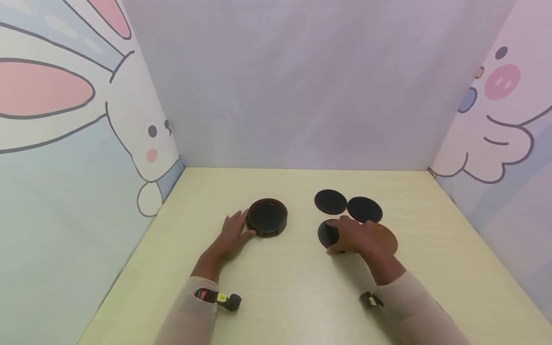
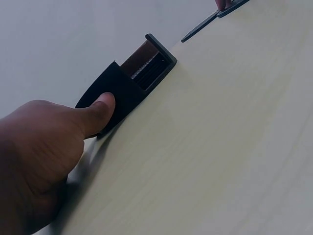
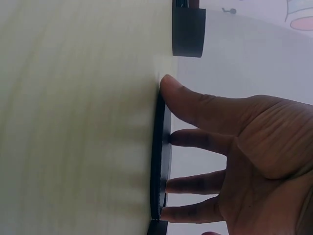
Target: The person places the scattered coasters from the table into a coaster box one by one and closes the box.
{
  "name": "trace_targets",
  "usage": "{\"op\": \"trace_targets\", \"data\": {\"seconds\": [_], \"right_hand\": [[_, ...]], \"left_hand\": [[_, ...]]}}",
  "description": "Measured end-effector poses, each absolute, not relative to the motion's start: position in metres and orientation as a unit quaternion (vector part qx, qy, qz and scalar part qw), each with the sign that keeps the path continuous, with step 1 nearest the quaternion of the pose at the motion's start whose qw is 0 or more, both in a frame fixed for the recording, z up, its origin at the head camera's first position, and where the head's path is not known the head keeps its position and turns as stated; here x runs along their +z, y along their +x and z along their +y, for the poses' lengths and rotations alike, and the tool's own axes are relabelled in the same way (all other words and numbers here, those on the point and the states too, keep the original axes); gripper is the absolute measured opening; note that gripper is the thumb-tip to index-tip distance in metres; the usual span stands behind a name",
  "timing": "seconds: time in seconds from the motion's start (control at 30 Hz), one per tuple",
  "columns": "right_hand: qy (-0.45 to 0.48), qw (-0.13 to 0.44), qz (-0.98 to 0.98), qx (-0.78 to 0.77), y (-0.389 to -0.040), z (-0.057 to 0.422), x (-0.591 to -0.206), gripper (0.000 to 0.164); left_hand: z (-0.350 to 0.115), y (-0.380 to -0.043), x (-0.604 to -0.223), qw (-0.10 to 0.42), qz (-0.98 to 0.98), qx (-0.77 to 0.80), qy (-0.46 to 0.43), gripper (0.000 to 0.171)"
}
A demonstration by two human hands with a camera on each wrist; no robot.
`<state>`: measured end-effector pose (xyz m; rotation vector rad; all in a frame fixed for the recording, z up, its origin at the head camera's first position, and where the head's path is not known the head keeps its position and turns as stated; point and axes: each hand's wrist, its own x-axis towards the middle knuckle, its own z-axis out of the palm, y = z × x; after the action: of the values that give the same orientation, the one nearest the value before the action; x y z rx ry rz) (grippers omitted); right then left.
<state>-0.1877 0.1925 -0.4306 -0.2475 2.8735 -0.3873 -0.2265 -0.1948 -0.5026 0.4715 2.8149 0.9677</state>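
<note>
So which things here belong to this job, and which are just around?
In the job: coaster holder at the left hand; black coaster under the right hand; probably two back coasters and brown coaster.
Just around: wrist cameras; cartoon-printed side walls.

Premises: a booth-like recording set-up; wider building type cannot be determined. Evidence: pale wood-grain tabletop (image 1: 284, 287) bounded by plain back panel (image 1: 280, 96), left panel (image 1: 64, 215) bearing cartoon rabbit (image 1: 133, 120), right panel (image 1: 528, 206) bearing cartoon animal (image 1: 522, 105); wrist-worn cameras (image 1: 233, 302).

Four loose discs (image 1: 330, 201) in sight — one holder (image 1: 268, 219) — two hands (image 1: 233, 235).
</note>
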Motion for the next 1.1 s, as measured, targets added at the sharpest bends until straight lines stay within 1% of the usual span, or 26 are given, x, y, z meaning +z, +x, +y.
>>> {"op": "trace_targets", "data": {"seconds": [0.33, 0.8, 1.1], "right_hand": [[-0.091, 0.114, 0.983, -0.11, -0.1897, 0.1937, -0.434, 0.086], [-0.088, 0.106, 0.983, -0.124, -0.196, 0.1889, -0.4354, 0.079], [-0.104, 0.079, 0.983, -0.129, -0.197, 0.1868, -0.4361, 0.075]], "left_hand": [[-0.1948, -0.2272, -0.5015, 0.063, 0.928, 0.328, 0.163, 0.079], [-0.1958, -0.232, -0.5047, 0.057, 0.931, 0.318, 0.168, 0.079], [-0.1955, -0.2326, -0.5044, 0.055, 0.932, 0.314, 0.172, 0.078]]}}
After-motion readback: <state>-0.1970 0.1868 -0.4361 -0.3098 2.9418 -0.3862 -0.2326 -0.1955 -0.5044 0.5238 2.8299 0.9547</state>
